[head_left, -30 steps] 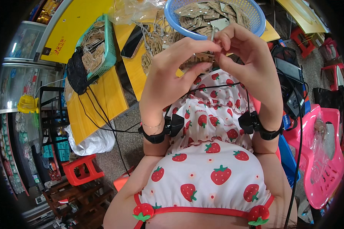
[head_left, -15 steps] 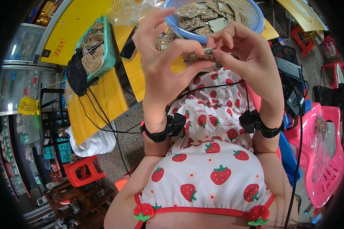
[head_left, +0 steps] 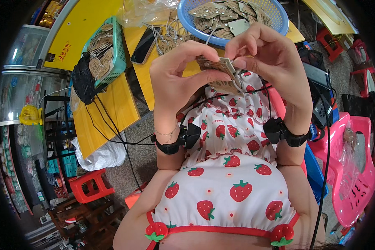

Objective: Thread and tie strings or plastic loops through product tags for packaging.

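Between its thumb and fingers my left hand [head_left: 175,73] pinches a small stack of brown cardboard hang tags [head_left: 224,86], held above my lap. My right hand [head_left: 275,58] is closed at the stack's right edge, thumb and forefinger pressed together; what they grip, perhaps a string, is too small to make out. A pale string loops below the tags. Just beyond both hands stands a blue plastic basket [head_left: 285,26] full of similar tags. Left of it, a heap of strung tags [head_left: 173,36] lies on the yellow table [head_left: 143,83].
A dark phone [head_left: 144,46] lies beside the heap. Farther left are a green basket [head_left: 120,62] of tags and a black bag [head_left: 83,79]. Clear plastic wrap [head_left: 139,14] sits at the back. Black cables run from my wrist bands. A pink chair [head_left: 350,183] stands to the right.
My left hand has lowered and its raised fingers have curled in around the tags. The stack is tilted differently, showing more of its faces. My right hand stays close beside it.
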Action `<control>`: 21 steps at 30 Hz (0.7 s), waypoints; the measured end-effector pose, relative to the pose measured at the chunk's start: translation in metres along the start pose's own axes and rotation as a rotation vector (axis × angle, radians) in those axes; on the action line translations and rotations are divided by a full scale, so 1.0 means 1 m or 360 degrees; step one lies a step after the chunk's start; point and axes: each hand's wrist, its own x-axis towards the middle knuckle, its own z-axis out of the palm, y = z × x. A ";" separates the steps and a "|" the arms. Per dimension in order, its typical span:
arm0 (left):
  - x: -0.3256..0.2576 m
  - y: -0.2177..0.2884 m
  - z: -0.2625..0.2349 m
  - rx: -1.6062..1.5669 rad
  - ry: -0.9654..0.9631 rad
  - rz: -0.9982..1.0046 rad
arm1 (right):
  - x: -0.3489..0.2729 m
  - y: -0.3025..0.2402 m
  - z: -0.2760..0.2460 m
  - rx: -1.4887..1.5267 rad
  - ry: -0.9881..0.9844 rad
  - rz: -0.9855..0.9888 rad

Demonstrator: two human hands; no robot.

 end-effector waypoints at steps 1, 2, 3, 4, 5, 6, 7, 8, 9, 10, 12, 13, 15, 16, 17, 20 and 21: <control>0.000 0.001 0.001 -0.0002 -0.0003 0.0000 | 0.000 0.000 0.000 -0.0009 -0.0001 -0.0032; 0.000 0.002 0.002 -0.0079 0.0004 -0.0020 | 0.000 0.000 -0.001 -0.0019 -0.0001 -0.0064; 0.000 0.002 0.003 -0.0152 0.0017 -0.0044 | 0.000 0.000 0.001 -0.0016 -0.0003 -0.0062; -0.001 0.002 0.003 -0.0150 0.0019 -0.0046 | 0.000 -0.002 0.004 -0.0081 0.0042 -0.0091; -0.002 0.002 0.004 -0.0289 0.0051 -0.0072 | 0.000 -0.002 0.006 -0.0147 0.0086 -0.0121; -0.002 0.002 0.006 -0.0432 0.0077 -0.0098 | 0.000 -0.002 0.006 -0.0148 0.0091 -0.0122; -0.002 0.003 0.007 -0.0434 0.0074 -0.0098 | -0.001 -0.001 0.006 -0.0076 0.0063 -0.0149; -0.002 0.004 0.009 -0.0526 0.0110 -0.0123 | -0.001 0.000 0.006 -0.0004 0.0034 -0.0176; -0.002 0.005 0.009 -0.0617 0.0148 -0.0149 | -0.001 -0.001 0.008 -0.0005 0.0036 -0.0177; -0.001 0.004 0.009 -0.0618 0.0145 -0.0149 | 0.000 -0.001 0.009 -0.0076 0.0063 -0.0249; 0.000 0.002 0.008 -0.0561 0.0118 -0.0095 | 0.001 -0.005 0.010 -0.0147 0.0086 -0.0320; -0.001 0.001 0.007 -0.0558 0.0122 -0.0094 | 0.002 -0.010 0.008 -0.0416 0.0013 -0.0391; -0.003 -0.001 0.002 -0.0408 0.0046 -0.0123 | 0.001 -0.012 0.009 -0.0685 -0.0063 -0.0459; -0.003 -0.001 0.001 -0.0409 0.0047 -0.0123 | -0.001 -0.013 0.011 -0.0636 0.0006 -0.0370; -0.002 -0.001 0.000 -0.0327 0.0030 -0.0146 | -0.003 -0.013 0.012 -0.0586 0.0073 -0.0281; -0.002 0.000 -0.004 -0.0102 -0.0038 -0.0212 | -0.003 -0.010 0.008 -0.0713 0.0068 -0.0228; -0.002 0.001 -0.004 0.0041 -0.0085 -0.0257 | -0.003 -0.010 0.007 -0.0712 0.0067 -0.0227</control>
